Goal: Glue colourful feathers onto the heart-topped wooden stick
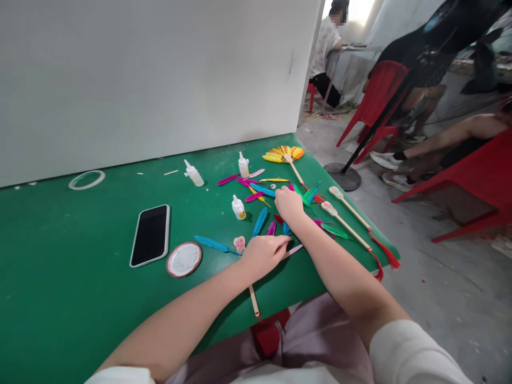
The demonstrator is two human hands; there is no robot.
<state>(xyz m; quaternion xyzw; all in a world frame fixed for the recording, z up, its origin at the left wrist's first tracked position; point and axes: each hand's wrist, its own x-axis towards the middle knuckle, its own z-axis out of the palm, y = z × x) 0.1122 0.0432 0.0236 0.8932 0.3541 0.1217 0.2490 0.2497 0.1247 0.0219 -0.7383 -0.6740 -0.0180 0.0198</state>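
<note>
Reaching in from the near side, both bare hands are held low over the green table (80, 309), among scattered loose feathers. By the left hand (262, 256) the middle of a heart-topped stick (239, 245) is covered; its pale pink top is seen just beyond the wrist, and its wooden lower end is pointed toward the near edge. The left grip is drawn together at the fingertips, but whether anything is clamped there cannot be told. The right hand (289, 205) is placed farther away and to the right, with a blue feather (262, 190) seen at its left. Its grip is curled downward; the fingertips are hidden, so whether they are clamped on something cannot be told.

Another blue feather (212, 244) is laid to the left of the left hand, and a green feather (335, 231) is seen to the right of the right forearm. Three white bottles (239, 208) are spread to the left of and beyond the feathers. On the right, two tasselled sticks (348, 227) are laid side by side, and a yellow feather fan (287, 158) is placed toward the far right corner. On the left, a phone (151, 236) is laid near a round red-rimmed lid (184, 260), with a pale ring (87, 180) placed farther away.
</note>
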